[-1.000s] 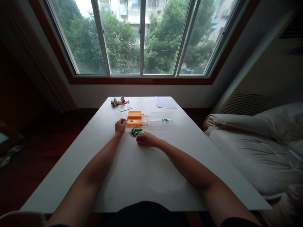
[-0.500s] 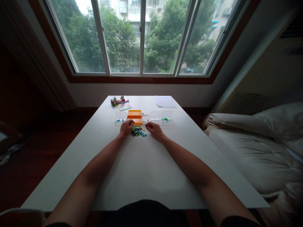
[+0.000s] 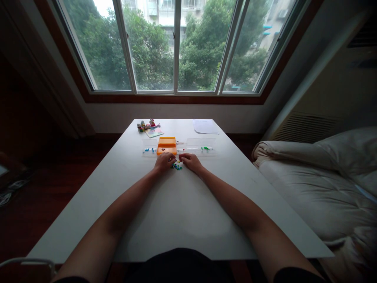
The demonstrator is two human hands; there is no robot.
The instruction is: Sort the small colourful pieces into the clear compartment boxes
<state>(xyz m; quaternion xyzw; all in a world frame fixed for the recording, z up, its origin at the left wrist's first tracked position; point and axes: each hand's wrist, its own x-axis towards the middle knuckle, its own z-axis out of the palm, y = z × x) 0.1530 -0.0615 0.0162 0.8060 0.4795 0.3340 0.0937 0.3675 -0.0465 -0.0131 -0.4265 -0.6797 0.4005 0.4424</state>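
Arms (image 3: 129, 202) (image 3: 232, 200) extended forward, hands (image 3: 163, 161) (image 3: 191, 161) close together.

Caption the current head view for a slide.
Left hand and right hand at a pile of small coloured pieces, before an open orange box on a white table.

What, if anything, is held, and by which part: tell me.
Cannot be told: the left hand and right hand are at the pile; anything held is too small or hidden.

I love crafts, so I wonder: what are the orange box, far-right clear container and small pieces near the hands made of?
Orange box: probably plastic, smooth finish, evenly coloured.
Clear container: likely transparent plastic; the tabletop shows through.
Small pieces: perhaps plastic, brightly coloured; finish unclear.
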